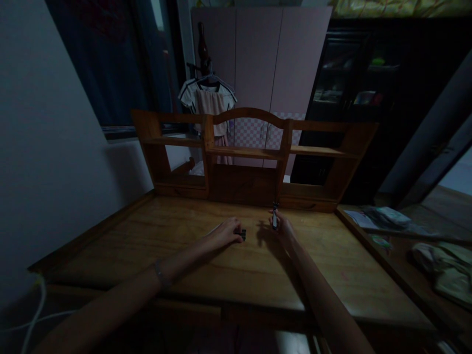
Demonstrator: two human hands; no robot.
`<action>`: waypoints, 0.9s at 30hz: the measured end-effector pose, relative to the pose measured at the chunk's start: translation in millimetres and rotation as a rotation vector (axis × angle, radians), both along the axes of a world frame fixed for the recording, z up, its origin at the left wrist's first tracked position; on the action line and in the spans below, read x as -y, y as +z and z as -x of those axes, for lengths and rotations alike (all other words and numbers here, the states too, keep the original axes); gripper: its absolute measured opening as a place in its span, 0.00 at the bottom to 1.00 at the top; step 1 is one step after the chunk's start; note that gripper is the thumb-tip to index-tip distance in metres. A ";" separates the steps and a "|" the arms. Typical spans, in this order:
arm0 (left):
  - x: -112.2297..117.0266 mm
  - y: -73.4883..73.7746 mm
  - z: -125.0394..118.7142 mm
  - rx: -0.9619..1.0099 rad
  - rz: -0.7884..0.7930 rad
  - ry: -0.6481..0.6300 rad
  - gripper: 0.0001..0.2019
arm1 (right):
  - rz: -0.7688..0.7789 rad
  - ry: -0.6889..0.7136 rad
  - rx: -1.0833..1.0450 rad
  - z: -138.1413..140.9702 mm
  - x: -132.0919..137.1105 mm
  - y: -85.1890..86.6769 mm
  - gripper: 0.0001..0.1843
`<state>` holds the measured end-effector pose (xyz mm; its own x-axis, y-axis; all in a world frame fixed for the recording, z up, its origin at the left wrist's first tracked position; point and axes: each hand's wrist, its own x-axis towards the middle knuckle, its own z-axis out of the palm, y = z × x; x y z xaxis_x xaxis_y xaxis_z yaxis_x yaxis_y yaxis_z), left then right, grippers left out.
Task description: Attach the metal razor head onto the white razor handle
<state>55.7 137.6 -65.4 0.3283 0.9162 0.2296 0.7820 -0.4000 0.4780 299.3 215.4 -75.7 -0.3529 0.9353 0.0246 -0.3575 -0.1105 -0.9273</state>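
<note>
**Two small items held over a wooden desk in dim light**

A wooden desk (332, 250) is seen from its near side, with a shelf unit (243, 153) along its far edge. Near the middle of the desk, a small dark piece (242, 234) is pinched between the thumb and fingers of the left hand (229, 230), low to the wood; whether the piece touches the desk cannot be told. Farther right, a slim grey-and-black object (275, 219) is held roughly upright in the right hand (283, 230), the fingers closed about its lower part and its dark top left free.

The slim object could be tipped or dropped if the fingers were loosened, since its upper end appears unsupported. The dark piece, so little of it being gripped, might be let slip onto the desk. In such weak light, either could be misjudged.
</note>
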 end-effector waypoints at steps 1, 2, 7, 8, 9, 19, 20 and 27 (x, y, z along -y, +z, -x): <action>-0.1 0.7 0.0 0.007 0.007 -0.009 0.11 | 0.018 -0.024 -0.022 0.6 0.9 1.2 0.16; -0.4 1.5 -0.1 0.010 0.019 -0.020 0.11 | 0.036 -0.045 -0.043 1.0 1.6 2.3 0.16; -6.7 2.0 -1.9 0.014 0.080 -0.010 0.09 | 0.046 -0.059 -0.051 0.7 2.9 4.5 0.16; -8.3 1.9 -2.4 0.017 0.086 -0.005 0.09 | 0.045 -0.063 -0.045 0.3 2.9 4.1 0.17; -9.6 1.9 -2.9 0.020 0.089 0.000 0.08 | 0.044 -0.066 -0.039 -0.1 2.8 3.6 0.17; 2.0 13.9 -10.4 0.012 0.051 0.037 0.08 | -0.006 -0.114 0.048 2.9 7.6 5.1 0.21; 0.6 16.2 -10.0 0.052 0.040 0.042 0.08 | -0.031 -0.143 0.069 4.0 9.3 6.0 0.21; -34.7 21.4 -3.0 0.809 0.383 -0.039 0.15 | -0.567 -0.398 0.469 16.1 32.5 18.3 0.15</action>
<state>58.7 172.2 -43.9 0.2317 0.9691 0.0850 0.1367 -0.1190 0.9834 283.3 182.9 -57.3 -0.0899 0.8824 0.4619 0.1654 0.4706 -0.8667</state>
